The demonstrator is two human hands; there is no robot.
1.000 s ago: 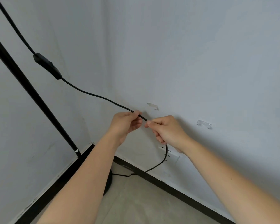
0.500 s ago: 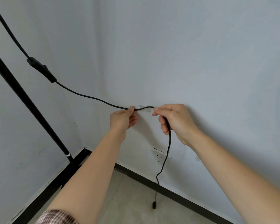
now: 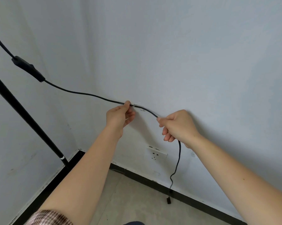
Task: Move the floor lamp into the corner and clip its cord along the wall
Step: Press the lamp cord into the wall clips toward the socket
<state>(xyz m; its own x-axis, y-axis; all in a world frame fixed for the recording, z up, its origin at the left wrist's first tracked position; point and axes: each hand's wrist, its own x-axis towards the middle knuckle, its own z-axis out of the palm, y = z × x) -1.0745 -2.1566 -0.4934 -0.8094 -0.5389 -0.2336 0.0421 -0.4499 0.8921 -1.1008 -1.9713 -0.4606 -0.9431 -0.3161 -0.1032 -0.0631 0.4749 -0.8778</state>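
Observation:
The black lamp pole [image 3: 28, 117] slants down into the room corner at the left. Its black cord [image 3: 81, 93] runs from an inline switch [image 3: 29, 69] across the wall to a clear clip [image 3: 137, 106]. My left hand [image 3: 120, 116] pinches the cord just left of that clip. My right hand [image 3: 177, 125] grips the cord to the clip's right, held against the wall. Below my right hand the cord hangs down, and its plug end [image 3: 169, 200] dangles near the floor.
A white wall socket [image 3: 156, 155] sits low on the wall between my forearms. A black skirting board [image 3: 194, 198] runs along both walls. The floor [image 3: 137, 205] is pale tile. The second clip is hidden behind my right hand.
Both hands have drawn apart along the cord. The cord now lies at the clear clip, with my right hand moved right and down along the wall. The hanging end has swung right.

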